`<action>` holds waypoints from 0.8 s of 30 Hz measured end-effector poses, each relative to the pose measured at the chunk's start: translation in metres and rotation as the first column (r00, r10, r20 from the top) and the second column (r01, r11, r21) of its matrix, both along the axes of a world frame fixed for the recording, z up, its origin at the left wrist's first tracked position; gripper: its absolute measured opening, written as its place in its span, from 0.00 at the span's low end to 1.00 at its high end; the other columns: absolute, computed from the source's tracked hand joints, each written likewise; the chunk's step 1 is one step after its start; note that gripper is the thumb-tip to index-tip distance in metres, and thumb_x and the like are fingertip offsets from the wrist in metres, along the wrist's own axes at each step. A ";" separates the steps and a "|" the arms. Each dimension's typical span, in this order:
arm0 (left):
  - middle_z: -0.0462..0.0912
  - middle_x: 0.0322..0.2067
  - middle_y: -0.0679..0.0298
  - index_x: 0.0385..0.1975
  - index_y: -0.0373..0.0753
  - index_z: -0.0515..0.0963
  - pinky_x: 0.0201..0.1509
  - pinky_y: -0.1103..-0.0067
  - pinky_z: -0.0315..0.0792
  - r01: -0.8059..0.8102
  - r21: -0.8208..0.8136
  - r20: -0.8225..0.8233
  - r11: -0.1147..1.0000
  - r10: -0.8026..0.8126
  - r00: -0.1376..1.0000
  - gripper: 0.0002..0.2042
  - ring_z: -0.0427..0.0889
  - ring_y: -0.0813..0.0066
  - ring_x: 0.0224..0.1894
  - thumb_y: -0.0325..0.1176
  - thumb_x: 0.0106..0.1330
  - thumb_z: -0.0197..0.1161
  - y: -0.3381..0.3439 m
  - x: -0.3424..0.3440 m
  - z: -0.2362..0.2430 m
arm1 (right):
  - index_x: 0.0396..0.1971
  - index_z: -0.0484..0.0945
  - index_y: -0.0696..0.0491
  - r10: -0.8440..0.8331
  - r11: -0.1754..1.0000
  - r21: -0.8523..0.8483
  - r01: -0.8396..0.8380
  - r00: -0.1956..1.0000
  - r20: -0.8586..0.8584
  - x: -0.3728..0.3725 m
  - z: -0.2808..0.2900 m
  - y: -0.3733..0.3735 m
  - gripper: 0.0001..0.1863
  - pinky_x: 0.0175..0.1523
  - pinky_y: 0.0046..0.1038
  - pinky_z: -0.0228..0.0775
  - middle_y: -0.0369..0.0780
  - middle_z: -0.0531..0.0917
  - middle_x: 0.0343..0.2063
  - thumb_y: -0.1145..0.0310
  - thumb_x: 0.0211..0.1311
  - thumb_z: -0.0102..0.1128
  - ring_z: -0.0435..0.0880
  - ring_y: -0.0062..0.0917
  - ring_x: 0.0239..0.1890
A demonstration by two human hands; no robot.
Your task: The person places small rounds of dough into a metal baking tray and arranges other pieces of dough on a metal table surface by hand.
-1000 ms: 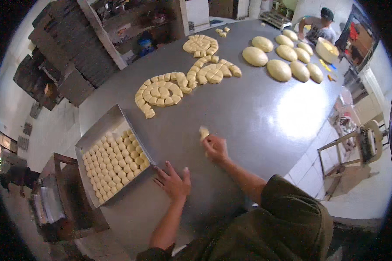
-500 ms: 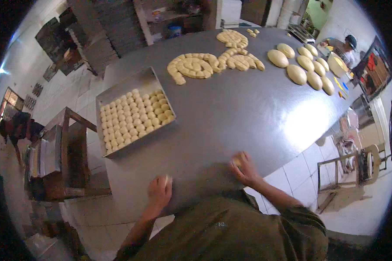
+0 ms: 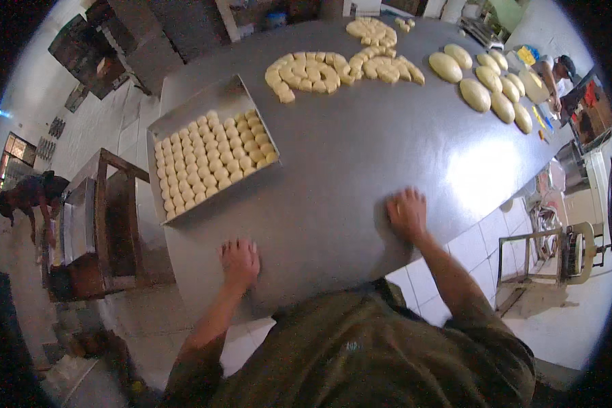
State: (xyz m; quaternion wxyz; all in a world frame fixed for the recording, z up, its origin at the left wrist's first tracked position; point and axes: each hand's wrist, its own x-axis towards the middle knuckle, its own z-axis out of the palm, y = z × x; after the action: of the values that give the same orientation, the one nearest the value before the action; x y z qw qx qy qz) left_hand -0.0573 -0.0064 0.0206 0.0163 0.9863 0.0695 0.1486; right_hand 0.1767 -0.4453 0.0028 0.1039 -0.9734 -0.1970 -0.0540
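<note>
1. Both palms face down on the steel table point(image 3: 319, 251), well apart: my left hand point(image 3: 239, 264) nearer its edge, my right hand point(image 3: 408, 214) farther out.
2. My fingers curl slightly; I can't tell whether either palm covers dough, since the backs of my hands hide it.
3. This looks like rolling, so I'd keep each palm loosely cupped, pressing lightly and evenly in small circles.
4. The tray point(image 3: 214, 100) sits beyond my left hand, its dough balls point(image 3: 214, 160) in close rows; I'd match their size.
5. Farther off lie the cut dough pieces point(image 3: 306, 71), coiled, with smooth dough mounds point(image 3: 474, 95) to their right.
</note>
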 end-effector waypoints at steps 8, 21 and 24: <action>0.81 0.42 0.47 0.43 0.38 0.77 0.50 0.54 0.70 -0.013 -0.215 0.068 0.977 0.028 0.997 0.12 0.78 0.41 0.45 0.41 0.78 0.55 -0.032 -0.047 -0.006 | 0.42 0.82 0.53 0.315 0.945 0.051 -0.322 0.943 0.108 0.011 -0.022 0.006 0.19 0.60 0.50 0.69 0.48 0.81 0.45 0.51 0.72 0.58 0.78 0.45 0.55; 0.82 0.41 0.48 0.40 0.33 0.77 0.50 0.53 0.72 -0.203 0.050 0.154 0.978 0.194 0.969 0.13 0.80 0.40 0.40 0.38 0.79 0.52 0.015 -0.031 -0.043 | 0.43 0.81 0.55 0.245 0.969 0.031 -0.245 0.970 -0.003 0.082 0.020 0.024 0.19 0.58 0.46 0.72 0.47 0.81 0.48 0.52 0.72 0.56 0.78 0.43 0.55; 0.82 0.40 0.47 0.40 0.32 0.76 0.49 0.53 0.72 -0.405 -0.178 0.091 0.897 0.425 0.901 0.13 0.80 0.39 0.41 0.37 0.78 0.53 -0.008 0.067 -0.028 | 0.47 0.80 0.53 0.120 0.990 0.073 -0.124 0.992 0.049 0.126 0.030 0.079 0.19 0.58 0.45 0.73 0.46 0.81 0.46 0.52 0.73 0.56 0.79 0.42 0.56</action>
State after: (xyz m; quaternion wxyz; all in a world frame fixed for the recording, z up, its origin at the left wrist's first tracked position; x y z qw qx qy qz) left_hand 0.0099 -0.0145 -0.0077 0.0650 0.9329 0.2887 0.2053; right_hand 0.3028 -0.3661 0.0325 0.1394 -0.9535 -0.2562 -0.0766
